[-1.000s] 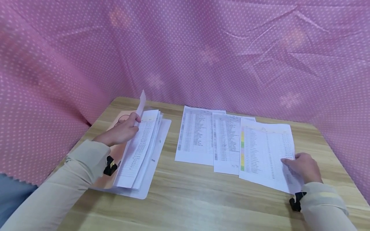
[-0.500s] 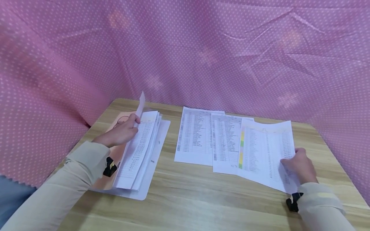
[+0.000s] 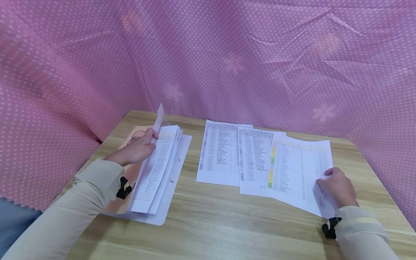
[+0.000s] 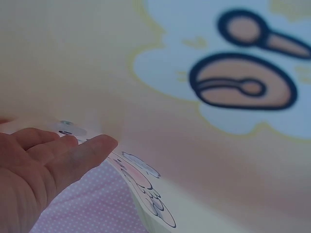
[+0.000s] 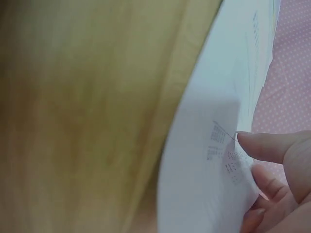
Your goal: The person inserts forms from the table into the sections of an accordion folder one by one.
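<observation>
At the left of the table lies an opened folder (image 3: 173, 180) holding printed sheets (image 3: 155, 173). My left hand (image 3: 136, 147) grips its raised peach-coloured cover (image 3: 128, 180) near the far end. Cartoon drawings on the cover (image 4: 243, 85) fill much of the left wrist view. On the right, my right hand (image 3: 339, 186) pinches the right edge of a printed sheet (image 3: 299, 173) with yellow and green cells down its left side. The thumb lies on top and the other fingers go beneath, as the right wrist view shows at the paper (image 5: 209, 160). This sheet overlaps its neighbour.
Two grey-headed printed sheets lie flat in the middle, the left sheet (image 3: 219, 151) partly under the middle sheet (image 3: 255, 162). They rest on a wood-grain table (image 3: 211, 224). A pink dotted cloth (image 3: 208, 65) hangs behind the table and at its sides.
My right hand has shifted slightly left with the colour-edged sheet, whose far edge rose and then sank again. The left hand and folder have stayed nearly still.
</observation>
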`<state>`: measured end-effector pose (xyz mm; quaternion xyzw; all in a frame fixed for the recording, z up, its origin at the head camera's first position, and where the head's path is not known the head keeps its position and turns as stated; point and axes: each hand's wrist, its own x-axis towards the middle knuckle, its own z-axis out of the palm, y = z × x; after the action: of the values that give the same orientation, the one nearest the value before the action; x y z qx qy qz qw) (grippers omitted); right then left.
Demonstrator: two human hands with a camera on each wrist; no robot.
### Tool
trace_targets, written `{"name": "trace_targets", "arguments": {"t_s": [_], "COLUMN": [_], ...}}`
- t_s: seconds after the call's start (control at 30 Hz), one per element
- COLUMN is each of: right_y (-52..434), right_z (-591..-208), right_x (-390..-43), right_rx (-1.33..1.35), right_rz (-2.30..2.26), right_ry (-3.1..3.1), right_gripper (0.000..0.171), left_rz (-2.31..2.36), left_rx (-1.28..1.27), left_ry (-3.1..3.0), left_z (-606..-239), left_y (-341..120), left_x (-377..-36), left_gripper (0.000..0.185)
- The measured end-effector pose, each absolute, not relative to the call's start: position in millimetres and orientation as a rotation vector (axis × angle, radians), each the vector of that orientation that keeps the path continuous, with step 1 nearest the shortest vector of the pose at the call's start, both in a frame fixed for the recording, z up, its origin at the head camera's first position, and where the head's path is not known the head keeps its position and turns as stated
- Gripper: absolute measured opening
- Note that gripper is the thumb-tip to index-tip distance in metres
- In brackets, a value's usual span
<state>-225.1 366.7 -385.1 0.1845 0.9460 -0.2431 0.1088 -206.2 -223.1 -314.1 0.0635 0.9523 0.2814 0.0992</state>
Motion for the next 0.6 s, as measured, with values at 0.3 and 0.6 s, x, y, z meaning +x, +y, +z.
{"name": "trace_targets", "arguments": {"t_s": [0.3,0.6], "right_y": [369.9,371.0], "right_z": [-383.9,-380.8], "right_x": [-222.9,-224.4], "right_rx": [0.495,0.444], "right_rz": [-0.712,-1.006], "right_ry": [2.768,2.798], "right_gripper": [0.049,0.046], "left_rz": [0.87,0.863], "left_rx": [0.163,0.175], "left_ry": [2.796,2.813], "left_z": [-313.4,-312.8], "left_y": [-222.0,-224.0], "left_x": [-204.2,-203.5], "left_gripper": [0.03,0.031]}}
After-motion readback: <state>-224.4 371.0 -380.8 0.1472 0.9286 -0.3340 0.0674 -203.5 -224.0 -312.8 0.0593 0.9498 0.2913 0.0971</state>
